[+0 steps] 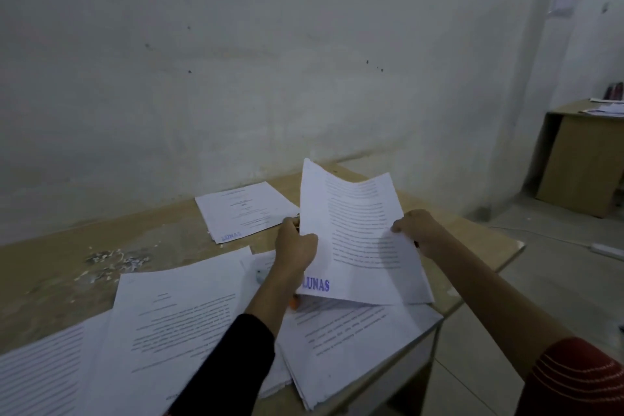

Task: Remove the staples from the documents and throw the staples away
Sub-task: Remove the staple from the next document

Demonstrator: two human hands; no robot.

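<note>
Above the table (50, 267), a document (358, 240) is lifted at centre, left hand (295, 246) gripping its nine-o'clock edge, right hand (418, 230) pinching its three-o'clock edge: seemingly checking for a staple, unseen here, which next needs prising out toward the debris heap (114, 262) at nine o'clock.
</note>
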